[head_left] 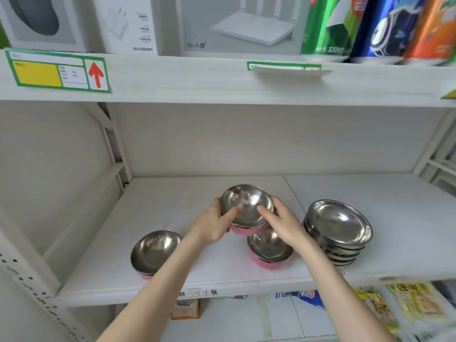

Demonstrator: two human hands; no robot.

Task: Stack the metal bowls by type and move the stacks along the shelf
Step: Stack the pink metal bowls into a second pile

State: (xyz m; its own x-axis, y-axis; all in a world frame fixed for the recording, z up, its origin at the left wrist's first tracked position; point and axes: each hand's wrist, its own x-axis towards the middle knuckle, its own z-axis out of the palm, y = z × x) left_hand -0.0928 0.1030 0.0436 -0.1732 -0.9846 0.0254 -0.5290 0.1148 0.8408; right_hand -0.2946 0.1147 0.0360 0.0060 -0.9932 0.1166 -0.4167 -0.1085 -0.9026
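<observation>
A pink-sided metal bowl (246, 203) is held above the white shelf (172, 272), tilted toward me. My left hand (213, 224) grips its left rim with the thumb inside, and my right hand (281, 219) grips its right rim the same way. Just below it stands a second pink-sided bowl (269, 251), partly covered by my right wrist. A third pink-sided bowl (154, 251) rests on the shelf at the left front. At the right stands a stack of several plain shallow metal bowls (339, 228).
The upper shelf board (222, 80) hangs close overhead and carries white boxes (237, 23) and coloured packs (382, 28). A perforated upright post (29, 282) closes the left side. The lower shelf holds packets (407, 304).
</observation>
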